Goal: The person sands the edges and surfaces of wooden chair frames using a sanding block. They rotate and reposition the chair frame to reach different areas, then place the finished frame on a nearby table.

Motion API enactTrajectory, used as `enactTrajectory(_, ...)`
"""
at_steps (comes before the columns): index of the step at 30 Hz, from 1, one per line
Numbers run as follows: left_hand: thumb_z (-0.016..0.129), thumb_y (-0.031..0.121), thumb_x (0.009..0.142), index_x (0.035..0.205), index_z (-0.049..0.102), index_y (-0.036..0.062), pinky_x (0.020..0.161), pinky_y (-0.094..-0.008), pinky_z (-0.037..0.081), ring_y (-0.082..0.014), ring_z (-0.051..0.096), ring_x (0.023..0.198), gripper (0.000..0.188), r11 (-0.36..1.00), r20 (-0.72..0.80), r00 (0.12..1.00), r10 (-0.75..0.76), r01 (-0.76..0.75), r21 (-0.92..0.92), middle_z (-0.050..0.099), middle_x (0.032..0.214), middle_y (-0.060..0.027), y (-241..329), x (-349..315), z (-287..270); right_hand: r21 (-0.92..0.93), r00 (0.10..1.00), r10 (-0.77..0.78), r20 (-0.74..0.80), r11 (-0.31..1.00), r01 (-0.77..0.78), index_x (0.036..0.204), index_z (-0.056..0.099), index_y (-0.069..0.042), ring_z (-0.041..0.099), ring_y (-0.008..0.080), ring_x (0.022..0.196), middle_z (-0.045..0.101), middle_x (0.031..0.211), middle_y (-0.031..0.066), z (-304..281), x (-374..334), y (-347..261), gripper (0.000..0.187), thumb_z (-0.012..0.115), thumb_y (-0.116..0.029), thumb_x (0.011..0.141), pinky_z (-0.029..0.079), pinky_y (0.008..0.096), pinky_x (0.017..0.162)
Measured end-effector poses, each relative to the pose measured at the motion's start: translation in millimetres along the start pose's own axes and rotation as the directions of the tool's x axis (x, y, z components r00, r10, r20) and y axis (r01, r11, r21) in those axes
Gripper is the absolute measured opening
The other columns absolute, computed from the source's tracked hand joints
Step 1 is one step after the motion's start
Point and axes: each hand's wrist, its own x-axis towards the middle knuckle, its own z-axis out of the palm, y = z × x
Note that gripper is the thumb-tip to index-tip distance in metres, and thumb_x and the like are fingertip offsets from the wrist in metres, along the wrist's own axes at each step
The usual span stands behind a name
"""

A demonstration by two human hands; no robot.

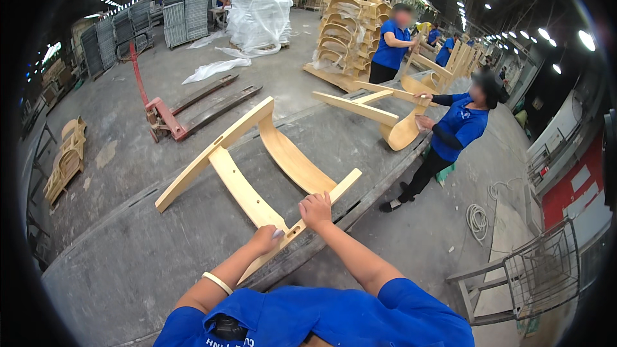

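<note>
A pale wooden chair frame (pixel 239 177) lies in front of me on a long grey work surface (pixel 148 254). Two straight legs are joined by a slotted crosspiece and a wide curved backrest panel. My right hand (pixel 315 211) is wrapped over the nearer leg, close to the backrest's end. Beside it, my left hand (pixel 265 240) is closed against the same leg, where the crosspiece meets it. A small greyish piece shows at its fingertips, too small to name. An oblong slot in the leg shows between my hands.
A co-worker (pixel 461 125) in blue handles another chair frame (pixel 402 132) farther along the surface. Beyond stand a red pallet jack (pixel 170 119), stacked curved wooden parts (pixel 347 32) and a plastic-wrapped load (pixel 259 19). A metal wire-sided cart (pixel 540 273) and coiled hose (pixel 476 222) lie right.
</note>
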Motion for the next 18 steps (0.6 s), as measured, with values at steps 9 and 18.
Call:
enactTrajectory(9, 0.064, 0.026, 0.086, 0.081, 0.06, -0.0006, 0.069, -0.0449, 0.048, -0.0407, 0.062, 0.078, 0.027, 0.996, -0.127, 0.988, 0.084, -0.088, -0.025, 0.063, 0.081, -0.0242, -3.1, 9.7, 16.5, -0.015, 1.0, -0.007, 0.011, 1.0, 0.008, 0.079, 0.066, -0.015, 0.056, 0.0212, 0.097, 0.062, 0.089, -0.0006, 0.0, -0.1, -0.5, 0.014, 0.061, -0.027, 0.084, 0.033, 0.0553, 0.101)
enactTrajectory(18, 0.063, 0.028, 0.088, 0.08, 0.059, -0.0004, 0.069, -0.0443, 0.047, -0.0409, 0.061, 0.078, 0.03, 0.993, -0.125, 0.986, 0.109, -0.115, -0.041, 0.063, 0.082, -0.0247, 0.2, 23.2, 21.4, -0.006, 1.0, -0.007, -0.025, 1.0, 0.007, 0.076, 0.066, -0.014, 0.056, 0.0229, 0.096, 0.062, 0.086, 0.0015, 0.4, -0.7, -1.3, 0.018, 0.06, -0.028, 0.085, 0.034, 0.055, 0.101)
